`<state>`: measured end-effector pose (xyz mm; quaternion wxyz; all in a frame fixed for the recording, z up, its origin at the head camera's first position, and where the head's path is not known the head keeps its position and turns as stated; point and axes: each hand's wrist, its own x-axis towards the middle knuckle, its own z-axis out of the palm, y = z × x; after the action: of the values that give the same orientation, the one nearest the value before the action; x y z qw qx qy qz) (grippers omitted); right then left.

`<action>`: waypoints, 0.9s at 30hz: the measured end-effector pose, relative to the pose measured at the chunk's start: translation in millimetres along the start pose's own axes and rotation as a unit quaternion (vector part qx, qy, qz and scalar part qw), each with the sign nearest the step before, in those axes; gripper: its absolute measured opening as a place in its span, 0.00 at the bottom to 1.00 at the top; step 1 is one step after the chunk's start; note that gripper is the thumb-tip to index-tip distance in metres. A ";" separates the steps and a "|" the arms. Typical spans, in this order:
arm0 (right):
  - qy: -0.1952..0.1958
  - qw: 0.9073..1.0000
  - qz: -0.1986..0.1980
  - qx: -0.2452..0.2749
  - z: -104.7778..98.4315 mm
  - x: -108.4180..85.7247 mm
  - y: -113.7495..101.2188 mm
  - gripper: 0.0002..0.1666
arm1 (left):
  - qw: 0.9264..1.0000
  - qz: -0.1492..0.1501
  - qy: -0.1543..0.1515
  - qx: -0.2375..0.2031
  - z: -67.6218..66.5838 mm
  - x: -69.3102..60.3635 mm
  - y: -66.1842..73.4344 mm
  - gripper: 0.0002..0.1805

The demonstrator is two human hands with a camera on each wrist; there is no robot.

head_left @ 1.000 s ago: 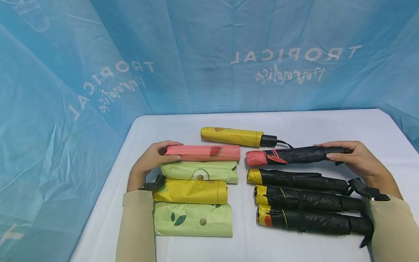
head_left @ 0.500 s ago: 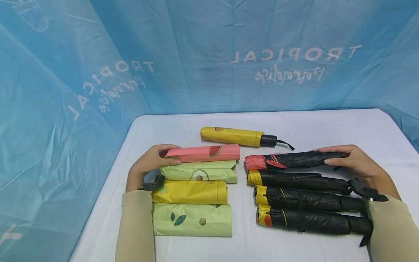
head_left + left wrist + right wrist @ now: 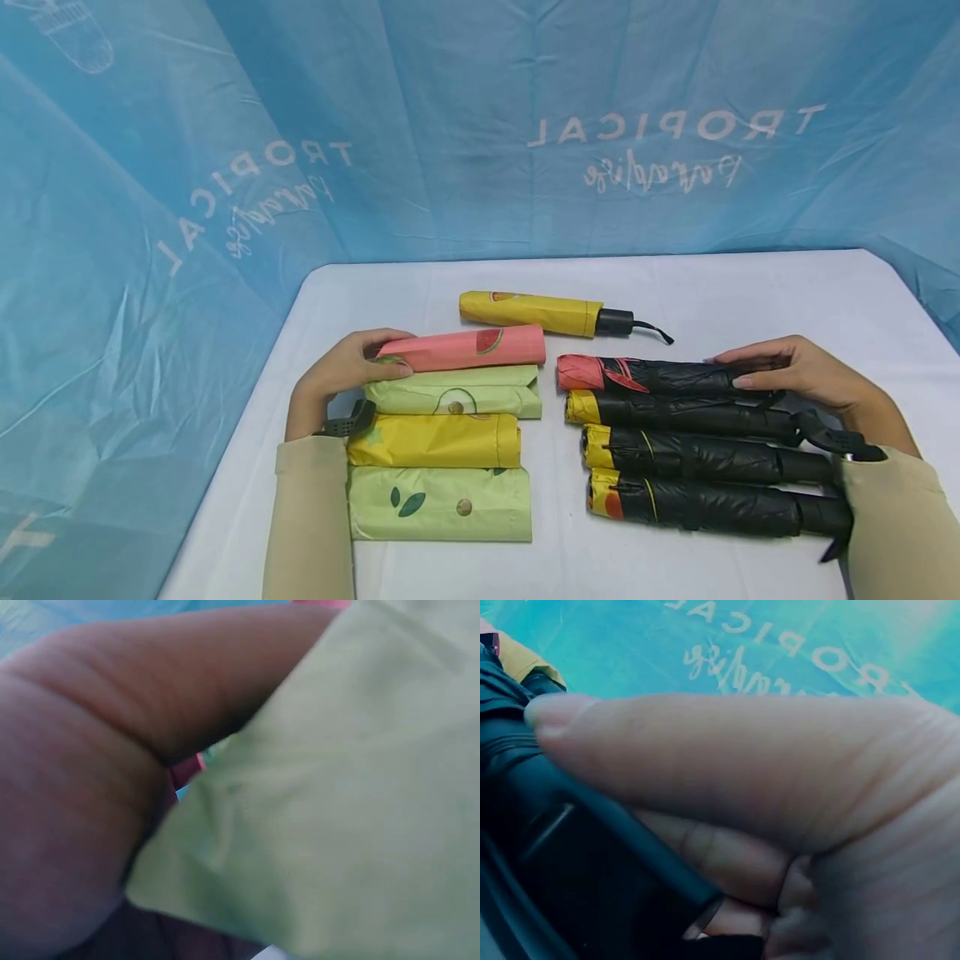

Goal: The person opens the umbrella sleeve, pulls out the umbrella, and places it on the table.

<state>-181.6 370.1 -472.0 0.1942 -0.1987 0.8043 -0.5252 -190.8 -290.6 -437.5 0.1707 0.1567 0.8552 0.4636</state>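
Note:
My left hand [image 3: 341,367] pinches the left end of a pink umbrella sleeve [image 3: 465,347] with a watermelon print. Its right end is tilted toward the back. Below it lies a light green sleeve [image 3: 487,398] with an avocado print; blurred light green fabric [image 3: 337,795] fills much of the left wrist view. My right hand [image 3: 813,379] grips the right end of a folded black umbrella [image 3: 675,377] with a pink tip, thumb along its near side. That umbrella lies close against a black umbrella with a yellow tip [image 3: 583,407]. In the right wrist view its black handle [image 3: 615,877] shows beside the thumb.
A yellow umbrella in its sleeve [image 3: 528,313] lies at the back, strap to the right. Nearer on the left are a yellow sleeve [image 3: 442,441] and another green sleeve [image 3: 435,504]. Two more black umbrellas, one [image 3: 705,457] behind the other [image 3: 720,504], lie front right on the white table [image 3: 570,567].
My right hand has brought the pink-tipped umbrella nearer to me and slightly left, against the row. The pink sleeve's right end has swung toward the back, its left end slightly nearer.

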 end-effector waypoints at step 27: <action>0.149 0.985 0.025 -0.085 1.9 3.5 -48.9 0.25 | 0.975 0.031 0.195 0.098 -9.4 -20.9 52.2 0.29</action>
<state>-178.0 348.7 -428.0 0.0673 -0.1135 0.8709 -0.4734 -170.5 -279.2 -385.5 -0.0304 0.1057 0.9081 0.4041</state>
